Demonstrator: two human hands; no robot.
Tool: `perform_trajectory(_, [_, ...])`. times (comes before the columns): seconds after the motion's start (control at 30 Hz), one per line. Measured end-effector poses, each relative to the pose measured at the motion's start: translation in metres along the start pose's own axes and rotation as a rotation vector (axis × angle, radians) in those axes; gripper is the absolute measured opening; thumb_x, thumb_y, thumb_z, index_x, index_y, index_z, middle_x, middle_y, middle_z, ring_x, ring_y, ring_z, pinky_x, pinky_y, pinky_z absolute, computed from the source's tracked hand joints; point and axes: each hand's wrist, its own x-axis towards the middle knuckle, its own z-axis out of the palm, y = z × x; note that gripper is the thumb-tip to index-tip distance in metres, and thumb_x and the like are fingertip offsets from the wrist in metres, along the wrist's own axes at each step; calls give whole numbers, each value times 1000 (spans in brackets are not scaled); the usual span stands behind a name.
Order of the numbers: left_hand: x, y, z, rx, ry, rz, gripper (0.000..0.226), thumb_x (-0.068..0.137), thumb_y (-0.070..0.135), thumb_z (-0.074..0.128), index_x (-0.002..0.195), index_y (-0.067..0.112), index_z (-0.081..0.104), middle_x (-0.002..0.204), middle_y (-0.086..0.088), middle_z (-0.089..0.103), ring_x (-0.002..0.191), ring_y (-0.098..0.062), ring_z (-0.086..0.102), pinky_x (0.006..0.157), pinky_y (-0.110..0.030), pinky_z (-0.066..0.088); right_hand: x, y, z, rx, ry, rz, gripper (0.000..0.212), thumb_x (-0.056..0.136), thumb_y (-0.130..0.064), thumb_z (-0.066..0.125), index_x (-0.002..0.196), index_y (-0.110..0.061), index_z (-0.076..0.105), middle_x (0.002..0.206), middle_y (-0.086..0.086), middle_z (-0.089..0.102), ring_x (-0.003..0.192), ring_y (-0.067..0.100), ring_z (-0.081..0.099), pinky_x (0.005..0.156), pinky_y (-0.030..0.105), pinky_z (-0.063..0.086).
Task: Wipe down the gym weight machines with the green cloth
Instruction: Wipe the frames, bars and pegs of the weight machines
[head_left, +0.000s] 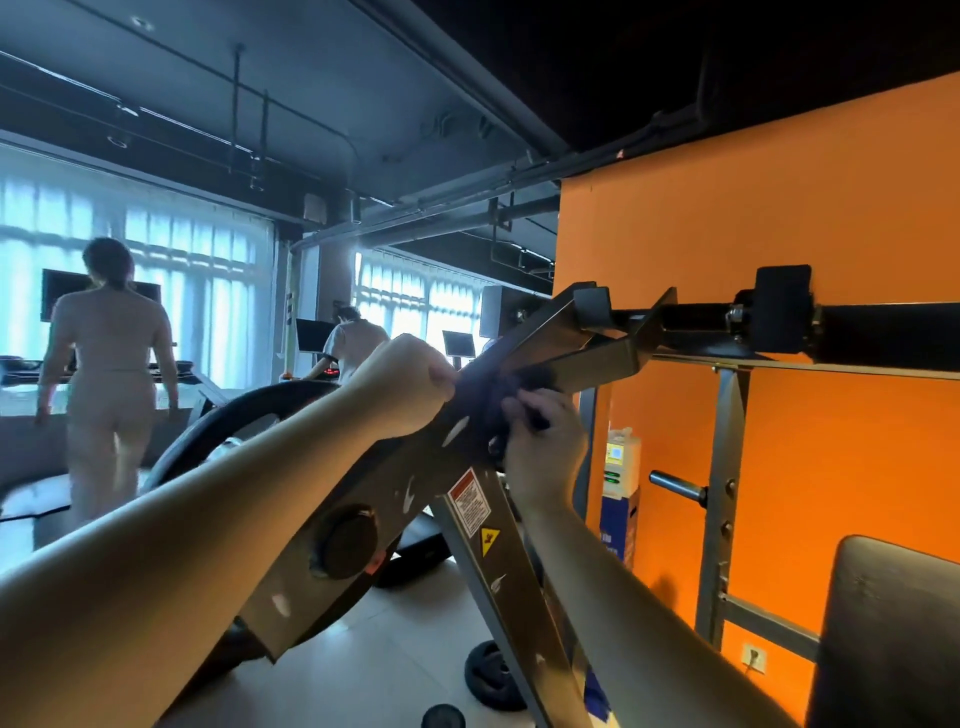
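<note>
A grey metal arm of the weight machine (467, 499) slants up from lower left to upper right, with a warning sticker on it. My left hand (402, 384) grips the arm's upper edge, fingers curled over it. Just to the right, my right hand (543, 439) reaches up from below. It pinches a dark bunched cloth (522, 376) against the arm near the joint. The cloth is in shadow, so its colour does not show. A black padded bar (883, 332) runs right from the arm's top end.
An orange wall (779, 208) stands close on the right, with a grey rack and peg (675, 491) before it. A black pad (893, 634) fills the lower right. A large weight plate (218, 421) sits behind the arm; small plates (491, 680) lie on the floor. A person (111, 374) stands by treadmills.
</note>
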Motion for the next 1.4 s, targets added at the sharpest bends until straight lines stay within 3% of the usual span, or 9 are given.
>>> perform_trajectory(0.37, [-18, -23, -1, 67, -7, -18, 20, 99, 22, 61, 105, 11, 78, 107, -7, 74, 102, -24, 66, 82, -28, 47, -28, -22, 14, 21, -86, 25, 19, 96, -20, 69, 112, -12, 73, 106, -8, 61, 100, 3, 60, 89, 22, 52])
perform_trajectory(0.5, [-19, -27, 5, 77, 8, -19, 19, 97, 23, 62, 100, 16, 79, 103, -3, 75, 98, -23, 67, 87, -34, 53, -71, -27, 6, 51, -273, -65, 18, 96, -15, 69, 113, -15, 73, 116, -7, 64, 111, 7, 61, 95, 16, 51])
perform_trajectory(0.57, [-19, -30, 8, 64, 21, -22, 17, 94, 21, 63, 91, 17, 80, 95, 2, 74, 93, -19, 67, 85, -35, 54, -48, -21, 4, -66, -246, -94, 12, 96, -16, 68, 107, -15, 73, 106, -7, 61, 96, -2, 58, 85, 6, 44])
perform_trajectory(0.7, [-19, -32, 10, 4, 55, -17, 33, 88, 16, 65, 56, 23, 67, 64, 13, 61, 67, -8, 59, 57, -26, 40, -2, -17, 10, -133, -73, 69, 17, 99, -15, 63, 113, -9, 72, 103, -6, 57, 89, -5, 53, 78, 8, 47])
perform_trajectory(0.83, [-19, -34, 12, -8, 73, -36, 54, 88, 15, 65, 37, 24, 51, 42, 16, 46, 50, -4, 41, 51, -25, 30, -68, -27, 11, -84, -218, -125, 13, 96, -6, 65, 105, -10, 74, 109, -2, 64, 99, 4, 61, 84, 9, 49])
perform_trajectory(0.97, [-16, -38, 16, -24, 80, -42, 49, 90, 18, 64, 43, 24, 52, 43, 14, 49, 54, -5, 44, 51, -25, 29, -47, -19, 4, -138, -282, -205, 7, 94, -5, 68, 95, -9, 73, 100, -6, 57, 94, 0, 56, 81, 8, 44])
perform_trajectory(1.1, [-13, -38, 16, -27, 40, -51, 42, 93, 21, 62, 53, 27, 50, 57, 10, 47, 55, -7, 44, 51, -24, 30, -18, -18, 8, -177, -109, -60, 7, 96, -6, 65, 97, -7, 72, 97, -6, 52, 88, -7, 51, 76, 5, 39])
perform_trajectory(1.27, [-16, -36, 11, -44, 27, -44, 43, 92, 18, 63, 53, 26, 49, 58, 8, 46, 55, -9, 42, 51, -26, 32, -84, -25, 6, -66, -311, -236, 10, 94, -5, 66, 99, -8, 74, 107, -1, 64, 104, 16, 63, 87, 24, 54])
perform_trajectory(1.4, [-15, -42, 15, -123, 35, -56, 20, 85, 21, 62, 67, 14, 66, 63, -4, 60, 58, -21, 54, 57, -28, 40, -33, -8, 2, -174, -223, -180, 7, 94, -6, 67, 96, -10, 72, 102, -5, 58, 93, 0, 56, 81, 18, 49])
